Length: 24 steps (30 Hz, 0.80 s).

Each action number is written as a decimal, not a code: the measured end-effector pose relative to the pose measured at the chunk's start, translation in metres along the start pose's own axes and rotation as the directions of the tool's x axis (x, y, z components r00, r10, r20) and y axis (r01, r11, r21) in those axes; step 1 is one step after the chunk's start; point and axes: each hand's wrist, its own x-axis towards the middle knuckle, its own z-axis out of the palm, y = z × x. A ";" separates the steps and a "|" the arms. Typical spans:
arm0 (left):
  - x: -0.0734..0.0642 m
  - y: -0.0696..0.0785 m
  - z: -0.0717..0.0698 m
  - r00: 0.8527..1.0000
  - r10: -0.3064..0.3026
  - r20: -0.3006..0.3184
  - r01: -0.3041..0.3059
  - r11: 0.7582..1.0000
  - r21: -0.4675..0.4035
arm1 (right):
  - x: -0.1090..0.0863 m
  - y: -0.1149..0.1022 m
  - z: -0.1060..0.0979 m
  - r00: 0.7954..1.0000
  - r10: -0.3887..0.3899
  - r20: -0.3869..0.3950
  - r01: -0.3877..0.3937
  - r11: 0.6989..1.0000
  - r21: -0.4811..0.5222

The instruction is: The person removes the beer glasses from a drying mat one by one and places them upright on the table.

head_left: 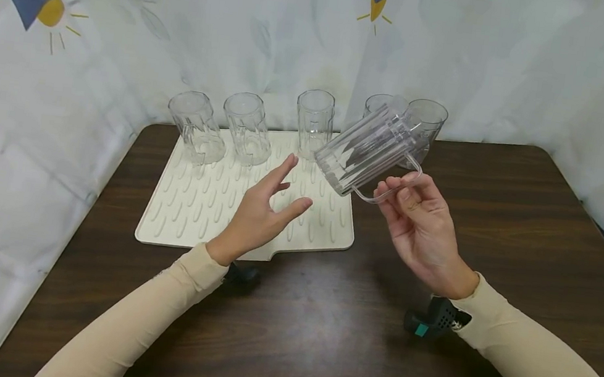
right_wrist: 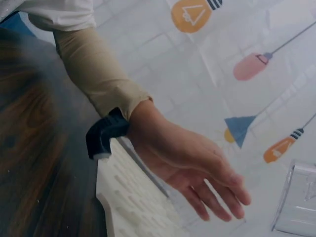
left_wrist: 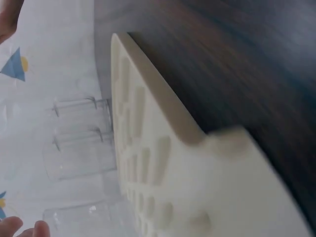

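My right hand [head_left: 425, 234] grips the handle of a clear mug [head_left: 364, 152], which is held in the air, tilted, above the right side of a cream drying mat [head_left: 252, 232]. In the right wrist view, part of this mug [right_wrist: 298, 197] shows at the right edge. Over the mat, my left hand [head_left: 263, 209] has its fingers extended and its thumb spread, apart from the mug and holding nothing. The right wrist view also shows that left hand [right_wrist: 185, 158] from the side. Only fingertips [left_wrist: 39, 229] of it appear in the left wrist view.
Clear mugs stand along the mat's back edge: one at the left [head_left: 197, 130], another beside it [head_left: 247, 129], one in the middle [head_left: 314, 121]. Two more clear vessels are partly hidden behind the held mug. Behind the dark wooden table [head_left: 307, 338] hangs a patterned white curtain [head_left: 214, 29].
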 end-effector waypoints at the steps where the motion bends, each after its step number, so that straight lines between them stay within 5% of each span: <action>1: -0.001 -0.001 -0.003 1.000 -0.014 0.010 0.014 1.000 0.015 | 0.001 -0.001 -0.001 1.000 -0.002 0.003 0.002 1.000 -0.003; 10: -0.012 -0.007 -0.034 0.988 -0.131 0.085 0.103 0.956 0.275 | 0.007 -0.015 -0.007 1.000 -0.022 0.023 0.024 0.998 -0.066; 24: -0.033 -0.028 -0.070 0.949 -0.284 0.136 0.183 0.849 0.496 | 0.013 -0.034 -0.027 0.997 -0.027 0.071 0.040 0.980 -0.195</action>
